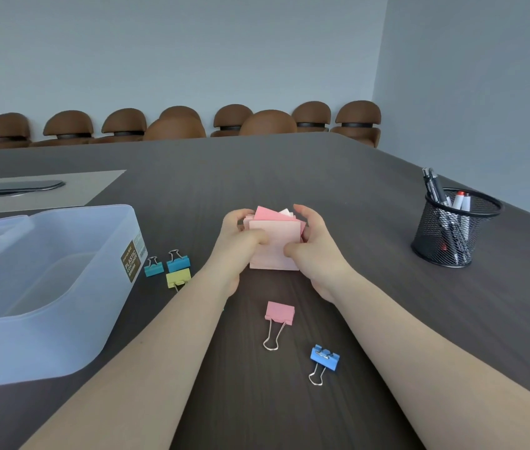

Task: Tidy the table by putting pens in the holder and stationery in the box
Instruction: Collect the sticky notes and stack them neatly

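Both hands grip a stack of pink sticky notes (276, 237) at the table's middle: my left hand (241, 245) on its left side, my right hand (314, 246) on its right. The top sheets sit askew. A translucent plastic box (62, 336) stands at the left, nothing visible inside it. A black mesh pen holder (455, 228) at the right holds several pens. Binder clips lie loose on the table: a pink one (279, 315), a blue one (324, 358), two teal ones (154, 269) (178, 263) and a yellow one (178, 278) beside the box.
A beige mat (62, 186) with a dark flat object (20, 187) lies at the far left. Brown chairs (267, 123) line the table's far edge. The table's right edge runs diagonally behind the pen holder.
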